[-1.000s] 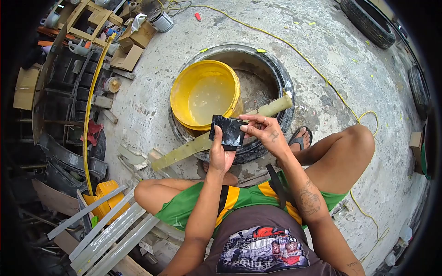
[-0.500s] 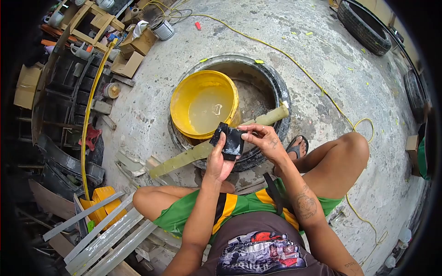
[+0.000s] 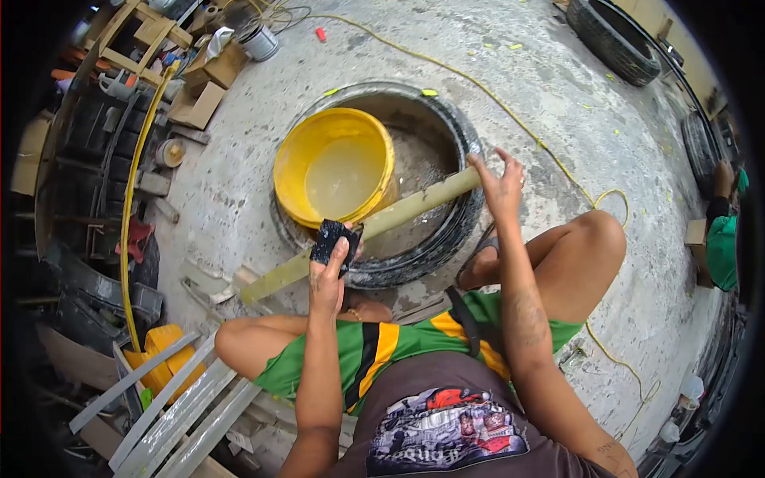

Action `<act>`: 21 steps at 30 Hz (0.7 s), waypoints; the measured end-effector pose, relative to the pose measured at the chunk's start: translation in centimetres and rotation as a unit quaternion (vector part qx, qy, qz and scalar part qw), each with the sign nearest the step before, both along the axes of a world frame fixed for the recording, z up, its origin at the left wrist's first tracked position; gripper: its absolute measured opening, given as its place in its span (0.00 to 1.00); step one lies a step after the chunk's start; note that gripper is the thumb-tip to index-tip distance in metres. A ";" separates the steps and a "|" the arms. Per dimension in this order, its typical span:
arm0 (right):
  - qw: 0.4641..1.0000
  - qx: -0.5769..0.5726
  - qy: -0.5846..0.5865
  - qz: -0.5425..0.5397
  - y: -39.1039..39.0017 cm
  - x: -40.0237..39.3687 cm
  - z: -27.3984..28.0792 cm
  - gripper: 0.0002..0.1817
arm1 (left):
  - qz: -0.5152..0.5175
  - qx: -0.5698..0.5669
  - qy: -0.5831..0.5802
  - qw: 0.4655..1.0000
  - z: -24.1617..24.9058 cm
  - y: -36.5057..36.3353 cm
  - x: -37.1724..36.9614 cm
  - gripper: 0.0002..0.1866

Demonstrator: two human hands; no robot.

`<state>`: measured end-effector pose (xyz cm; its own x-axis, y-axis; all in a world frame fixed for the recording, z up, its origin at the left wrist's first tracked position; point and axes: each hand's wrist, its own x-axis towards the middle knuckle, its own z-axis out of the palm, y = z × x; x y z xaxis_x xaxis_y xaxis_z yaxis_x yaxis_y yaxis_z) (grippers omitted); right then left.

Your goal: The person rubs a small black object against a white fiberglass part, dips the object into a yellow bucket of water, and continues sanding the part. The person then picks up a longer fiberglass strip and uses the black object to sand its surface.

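My left hand is closed on a wet, black sheet of sandpaper, thumb pressed over its face. It is held just over a long, pale yellow-green strip. That strip slants across a tire lying flat on the floor. At the strip's upper right end is my right hand, its thumb right by the tip and its fingers spread. A yellow bucket with cloudy water stands inside the tire, close beyond the sandpaper.
Several grey strips lie at lower left beside yellow plastic parts. Clutter and a cardboard box fill the left side. A yellow cord runs over the concrete floor. Another person in green is at the right edge.
My right hand has let go of the sandpaper and moved right to the strip's end, fingers opening. My left hand keeps the sandpaper, now lower left over the strip. The view has shifted slightly.
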<state>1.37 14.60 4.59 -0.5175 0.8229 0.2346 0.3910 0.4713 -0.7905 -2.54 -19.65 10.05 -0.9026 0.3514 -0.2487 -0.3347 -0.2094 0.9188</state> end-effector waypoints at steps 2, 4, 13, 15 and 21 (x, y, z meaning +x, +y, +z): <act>0.997 -0.009 -0.063 -0.054 1.5 -2.1 -3.7 0.43 | 0.030 -0.079 0.050 0.995 -0.8 -0.6 -0.7 0.17; 0.982 -0.158 -0.104 -0.005 2.3 -3.7 -7.7 0.44 | 0.014 -0.142 0.086 0.986 -0.7 -0.9 -1.5 0.15; 0.939 -0.278 0.142 0.146 0.5 3.2 -8.5 0.27 | -0.073 -0.283 0.224 0.930 -1.1 -1.7 -1.8 0.17; 0.948 -0.258 0.122 0.141 0.4 3.9 -8.0 0.29 | -0.090 -0.291 0.262 0.916 -1.9 -1.1 -1.9 0.18; 0.955 -0.273 0.051 0.105 0.6 4.4 -7.8 0.20 | -0.182 -0.283 0.336 0.880 -4.6 0.1 -0.5 0.19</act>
